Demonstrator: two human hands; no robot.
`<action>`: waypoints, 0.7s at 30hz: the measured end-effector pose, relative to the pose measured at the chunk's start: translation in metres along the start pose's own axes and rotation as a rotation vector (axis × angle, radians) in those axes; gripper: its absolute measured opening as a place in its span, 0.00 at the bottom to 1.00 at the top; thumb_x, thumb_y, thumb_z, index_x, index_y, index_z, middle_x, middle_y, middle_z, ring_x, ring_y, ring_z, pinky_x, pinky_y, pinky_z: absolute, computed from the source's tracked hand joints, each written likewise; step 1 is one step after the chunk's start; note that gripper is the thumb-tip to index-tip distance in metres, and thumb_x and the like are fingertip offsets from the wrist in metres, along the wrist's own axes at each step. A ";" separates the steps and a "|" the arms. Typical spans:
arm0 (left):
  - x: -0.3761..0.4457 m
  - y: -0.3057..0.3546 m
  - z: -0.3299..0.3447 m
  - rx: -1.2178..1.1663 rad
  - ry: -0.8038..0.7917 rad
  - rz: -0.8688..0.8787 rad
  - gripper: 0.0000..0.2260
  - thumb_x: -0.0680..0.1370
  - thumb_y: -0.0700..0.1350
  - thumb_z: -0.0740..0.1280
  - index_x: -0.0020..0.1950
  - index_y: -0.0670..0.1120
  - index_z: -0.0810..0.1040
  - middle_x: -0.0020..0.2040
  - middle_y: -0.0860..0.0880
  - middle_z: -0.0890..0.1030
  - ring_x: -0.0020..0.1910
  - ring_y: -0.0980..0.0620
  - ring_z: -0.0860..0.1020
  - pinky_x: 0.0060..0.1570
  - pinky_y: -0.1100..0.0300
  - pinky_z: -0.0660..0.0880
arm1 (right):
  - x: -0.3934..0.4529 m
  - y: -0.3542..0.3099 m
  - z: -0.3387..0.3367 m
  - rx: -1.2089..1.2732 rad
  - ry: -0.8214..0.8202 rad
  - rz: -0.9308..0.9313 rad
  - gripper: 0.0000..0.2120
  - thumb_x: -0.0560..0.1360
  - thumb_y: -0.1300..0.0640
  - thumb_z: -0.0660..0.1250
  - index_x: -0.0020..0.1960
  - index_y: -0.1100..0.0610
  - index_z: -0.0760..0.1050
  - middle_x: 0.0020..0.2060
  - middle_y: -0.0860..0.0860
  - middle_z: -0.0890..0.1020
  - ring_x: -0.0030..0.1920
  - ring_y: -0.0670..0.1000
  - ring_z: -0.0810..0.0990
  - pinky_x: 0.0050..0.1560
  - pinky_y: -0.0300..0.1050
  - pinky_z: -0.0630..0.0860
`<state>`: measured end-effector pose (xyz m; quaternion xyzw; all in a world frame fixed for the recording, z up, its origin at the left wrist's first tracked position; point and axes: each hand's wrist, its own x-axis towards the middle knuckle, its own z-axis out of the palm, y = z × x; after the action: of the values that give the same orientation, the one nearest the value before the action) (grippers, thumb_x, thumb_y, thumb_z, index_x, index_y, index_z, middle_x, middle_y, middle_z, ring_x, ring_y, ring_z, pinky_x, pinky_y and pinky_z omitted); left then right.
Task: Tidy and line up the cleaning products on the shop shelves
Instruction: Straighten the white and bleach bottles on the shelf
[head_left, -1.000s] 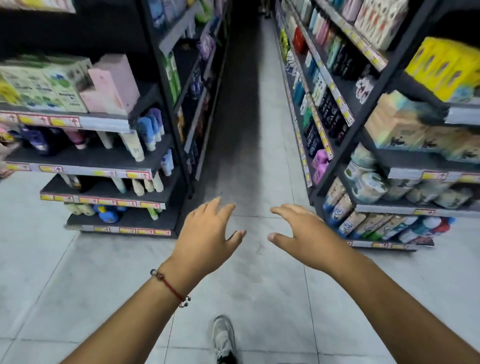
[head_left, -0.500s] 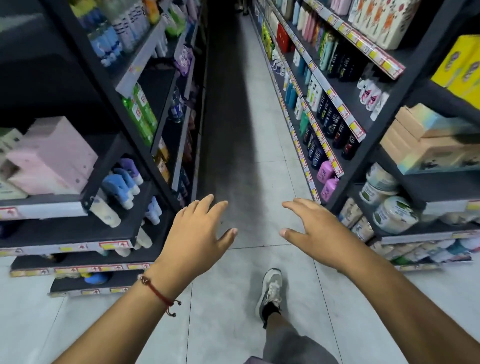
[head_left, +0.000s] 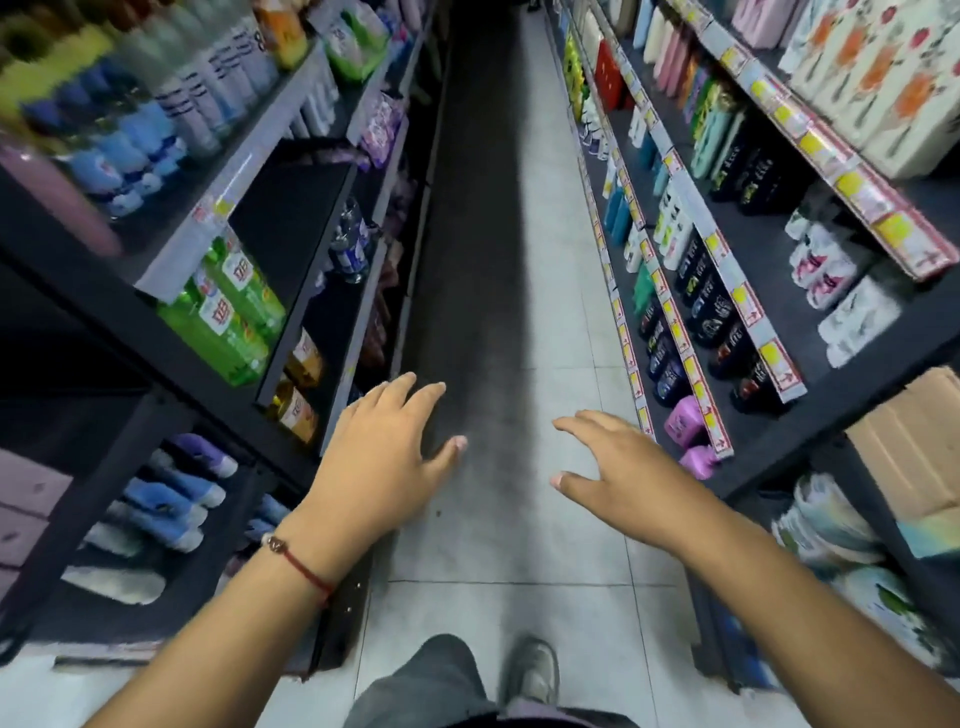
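Now the person has walked deeper into the aisle; green bottles (head_left: 228, 306) sit just beyond the left hand (head_left: 379, 467) fingers. Both hands, right hand (head_left: 623, 478) included, stay spread and empty, so tidying hasn't started.

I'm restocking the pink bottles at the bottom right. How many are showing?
2: one pink bottle at the shelf's near end, another just below on the lowest shelf. More may hide behind the price strips.

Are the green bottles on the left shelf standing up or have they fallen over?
Standing up. The green bottles sit side by side on the left shelf, labels facing the aisle. They only look slanted because the camera tilts.
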<state>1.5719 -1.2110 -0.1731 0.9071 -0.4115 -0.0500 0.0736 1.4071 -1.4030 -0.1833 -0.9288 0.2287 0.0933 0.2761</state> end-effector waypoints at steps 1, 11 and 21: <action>0.014 -0.001 -0.004 0.000 0.011 -0.009 0.30 0.80 0.63 0.62 0.78 0.51 0.65 0.77 0.46 0.66 0.77 0.46 0.63 0.73 0.48 0.63 | 0.013 0.002 -0.009 -0.003 0.004 -0.013 0.29 0.79 0.43 0.65 0.78 0.47 0.62 0.77 0.47 0.64 0.77 0.48 0.59 0.76 0.44 0.57; 0.169 -0.043 -0.014 -0.017 0.063 -0.084 0.32 0.79 0.66 0.58 0.78 0.51 0.66 0.76 0.47 0.68 0.76 0.45 0.65 0.75 0.47 0.64 | 0.180 0.013 -0.086 -0.019 0.048 -0.055 0.29 0.78 0.43 0.65 0.77 0.47 0.63 0.76 0.47 0.65 0.76 0.48 0.61 0.76 0.47 0.59; 0.397 -0.121 -0.033 -0.039 0.071 -0.099 0.35 0.77 0.70 0.52 0.79 0.52 0.64 0.78 0.47 0.65 0.78 0.46 0.63 0.75 0.48 0.63 | 0.418 -0.024 -0.171 -0.136 0.069 -0.092 0.30 0.79 0.42 0.63 0.78 0.45 0.60 0.78 0.48 0.61 0.78 0.51 0.58 0.77 0.47 0.56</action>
<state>1.9267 -1.4289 -0.1740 0.9259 -0.3622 -0.0294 0.1033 1.7934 -1.6361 -0.1558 -0.9576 0.1884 0.0638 0.2084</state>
